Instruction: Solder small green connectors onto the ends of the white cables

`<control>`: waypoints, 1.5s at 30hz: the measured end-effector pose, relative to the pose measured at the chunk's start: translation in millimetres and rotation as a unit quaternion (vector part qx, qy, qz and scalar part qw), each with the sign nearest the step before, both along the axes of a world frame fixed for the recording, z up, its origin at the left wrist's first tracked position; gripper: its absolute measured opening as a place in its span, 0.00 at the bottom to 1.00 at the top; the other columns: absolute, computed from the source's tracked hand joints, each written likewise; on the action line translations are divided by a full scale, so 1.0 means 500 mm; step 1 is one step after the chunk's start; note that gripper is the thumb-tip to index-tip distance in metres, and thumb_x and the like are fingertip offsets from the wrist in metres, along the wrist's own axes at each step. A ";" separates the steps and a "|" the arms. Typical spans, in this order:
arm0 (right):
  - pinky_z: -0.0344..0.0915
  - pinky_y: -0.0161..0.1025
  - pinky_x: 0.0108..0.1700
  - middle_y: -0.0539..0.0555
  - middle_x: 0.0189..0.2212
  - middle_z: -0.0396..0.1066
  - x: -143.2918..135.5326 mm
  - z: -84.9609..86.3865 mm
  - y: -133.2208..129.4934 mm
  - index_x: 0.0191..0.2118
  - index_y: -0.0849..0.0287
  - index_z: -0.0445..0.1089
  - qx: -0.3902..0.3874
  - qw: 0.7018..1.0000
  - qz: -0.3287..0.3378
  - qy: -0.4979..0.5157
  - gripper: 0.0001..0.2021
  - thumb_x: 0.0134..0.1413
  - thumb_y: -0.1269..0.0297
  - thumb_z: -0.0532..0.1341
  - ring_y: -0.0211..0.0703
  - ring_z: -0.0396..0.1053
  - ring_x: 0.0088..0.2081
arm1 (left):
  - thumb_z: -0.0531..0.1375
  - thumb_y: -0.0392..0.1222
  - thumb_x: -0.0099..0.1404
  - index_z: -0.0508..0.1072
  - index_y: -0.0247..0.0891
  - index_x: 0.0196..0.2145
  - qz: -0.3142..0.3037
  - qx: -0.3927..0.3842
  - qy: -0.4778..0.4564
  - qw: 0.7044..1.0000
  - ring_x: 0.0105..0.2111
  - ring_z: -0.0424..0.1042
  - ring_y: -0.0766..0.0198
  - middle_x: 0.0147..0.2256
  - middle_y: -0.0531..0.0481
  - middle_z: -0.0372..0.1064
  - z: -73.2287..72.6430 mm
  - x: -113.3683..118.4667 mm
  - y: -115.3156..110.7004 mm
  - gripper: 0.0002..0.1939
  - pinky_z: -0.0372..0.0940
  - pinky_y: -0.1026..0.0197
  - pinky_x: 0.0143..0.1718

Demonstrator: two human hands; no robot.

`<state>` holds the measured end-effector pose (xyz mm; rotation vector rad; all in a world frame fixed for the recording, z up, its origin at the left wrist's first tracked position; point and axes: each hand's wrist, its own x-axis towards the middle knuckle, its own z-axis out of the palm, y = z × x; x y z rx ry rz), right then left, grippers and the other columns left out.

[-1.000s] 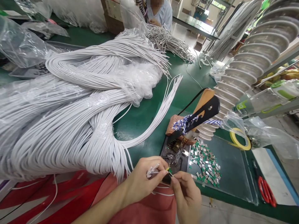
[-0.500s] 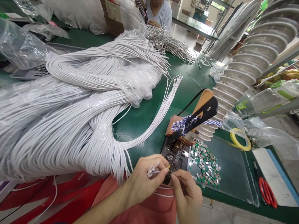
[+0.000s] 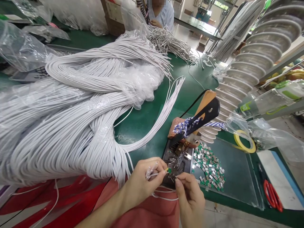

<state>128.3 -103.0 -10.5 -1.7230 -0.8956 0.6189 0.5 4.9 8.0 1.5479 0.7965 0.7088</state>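
My left hand [image 3: 148, 177] is closed around several white cable ends [image 3: 151, 168]; past its fingertips sticks a small green and silver connector piece [image 3: 169, 168] with a yellow wire. My right hand [image 3: 190, 193] is pinched at its fingertips, a little to the right of the connector and apart from it; what it holds is too small to make out. Both hands are over the front of a dark tray [image 3: 166, 152] with metal bits. Behind them, a soldering iron or similar tool [image 3: 185, 148] is partly hidden under an orange and black clamp [image 3: 206, 110] on a brick.
Large bundles of white cable [image 3: 78, 139] cover the left. Small green and silver connectors [image 3: 210, 166] lie right of the tray, near yellow tape [image 3: 244, 141] and red-handled scissors [image 3: 272, 195]. A ribbed hose [image 3: 249, 66] hangs at right. A person [image 3: 162, 15] sits across the table.
My left hand has moved slightly left, away from my right fingertips, and the green and silver piece now shows. My right hand has barely shifted.
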 end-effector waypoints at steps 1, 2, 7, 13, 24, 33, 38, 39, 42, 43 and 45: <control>0.66 0.30 0.30 0.50 0.27 0.72 -0.001 -0.001 0.000 0.36 0.57 0.71 -0.004 1.000 0.007 0.000 0.08 0.57 0.58 0.62 0.38 0.69 0.27 | 0.55 0.34 0.63 0.65 0.35 0.20 -0.001 0.000 -0.003 1.000 0.25 0.67 0.66 0.28 0.49 0.70 -0.002 0.001 -0.002 0.13 0.59 0.67 0.26; 0.65 0.30 0.29 0.50 0.26 0.71 -0.002 -0.001 0.001 0.36 0.58 0.71 -0.006 1.000 0.015 -0.001 0.08 0.57 0.58 0.62 0.37 0.68 0.26 | 0.55 0.34 0.63 0.64 0.35 0.20 -0.004 -0.002 -0.005 1.000 0.25 0.67 0.66 0.28 0.49 0.70 -0.003 0.002 -0.004 0.13 0.60 0.67 0.26; 0.61 0.30 0.27 0.48 0.26 0.65 -0.003 0.002 0.000 0.35 0.56 0.71 0.004 0.998 0.045 -0.033 0.06 0.56 0.60 0.63 0.36 0.62 0.24 | 0.55 0.36 0.65 0.65 0.35 0.21 -0.055 -0.017 0.005 0.998 0.27 0.69 0.65 0.28 0.48 0.70 -0.004 -0.005 -0.024 0.14 0.62 0.67 0.30; 0.52 0.31 0.24 0.46 0.23 0.59 0.014 0.004 -0.026 0.27 0.56 0.66 0.005 0.991 0.129 -0.022 0.10 0.58 0.61 0.61 0.35 0.55 0.23 | 0.53 0.43 0.71 0.71 0.36 0.30 -0.125 -0.056 -0.009 0.990 0.34 0.70 0.63 0.34 0.48 0.70 -0.015 -0.036 -0.061 0.14 0.62 0.66 0.38; 0.52 0.33 0.27 0.46 0.21 0.57 0.021 0.004 -0.046 0.25 0.57 0.66 0.019 0.980 0.170 0.104 0.16 0.57 0.52 0.61 0.37 0.55 0.24 | 0.51 0.53 0.72 0.70 0.34 0.28 -0.160 -0.071 -0.058 0.983 0.30 0.67 0.63 0.30 0.49 0.67 -0.017 -0.036 -0.074 0.22 0.61 0.66 0.35; 0.59 0.31 0.26 0.45 0.20 0.62 0.000 0.001 -0.039 0.36 0.55 0.65 0.010 0.988 0.010 0.153 0.11 0.62 0.52 0.57 0.36 0.59 0.21 | 0.56 0.34 0.64 0.68 0.34 0.22 -0.062 -0.018 -0.026 0.998 0.28 0.71 0.63 0.29 0.47 0.72 0.003 -0.023 -0.043 0.12 0.62 0.66 0.31; 0.60 0.30 0.25 0.46 0.21 0.64 -0.007 -0.001 -0.027 0.35 0.56 0.67 -0.014 0.997 -0.004 0.077 0.11 0.60 0.53 0.59 0.35 0.62 0.22 | 0.57 0.35 0.63 0.65 0.35 0.20 -0.039 -0.023 -0.043 0.998 0.24 0.66 0.66 0.26 0.48 0.70 0.001 -0.002 -0.020 0.13 0.59 0.67 0.26; 0.61 0.30 0.26 0.46 0.21 0.65 -0.009 0.000 -0.023 0.35 0.56 0.67 -0.017 0.998 -0.002 0.065 0.11 0.60 0.53 0.59 0.36 0.63 0.22 | 0.56 0.36 0.63 0.65 0.35 0.20 -0.039 -0.026 -0.044 0.998 0.24 0.65 0.67 0.26 0.49 0.69 -0.001 0.001 -0.016 0.14 0.59 0.67 0.26; 0.62 0.29 0.27 0.46 0.21 0.66 -0.013 0.002 -0.010 0.35 0.55 0.68 -0.018 0.999 0.006 0.039 0.09 0.60 0.56 0.59 0.36 0.65 0.23 | 0.56 0.36 0.63 0.66 0.35 0.20 -0.037 -0.030 -0.044 0.998 0.25 0.65 0.67 0.27 0.49 0.69 -0.007 0.006 -0.009 0.13 0.58 0.67 0.26; 0.63 0.29 0.28 0.46 0.22 0.67 -0.013 0.003 -0.006 0.35 0.55 0.68 -0.019 0.999 0.007 0.030 0.08 0.61 0.57 0.59 0.36 0.66 0.23 | 0.56 0.36 0.63 0.66 0.35 0.20 -0.038 -0.031 -0.042 0.998 0.25 0.64 0.67 0.27 0.49 0.68 -0.008 0.007 -0.007 0.13 0.58 0.67 0.26; 0.64 0.29 0.31 0.48 0.25 0.69 -0.011 0.005 0.003 0.34 0.55 0.69 -0.009 1.000 0.009 0.007 0.08 0.61 0.58 0.59 0.37 0.68 0.27 | 0.56 0.36 0.63 0.65 0.35 0.20 -0.037 -0.033 -0.032 0.998 0.24 0.63 0.67 0.27 0.49 0.68 -0.008 0.009 -0.005 0.13 0.57 0.67 0.25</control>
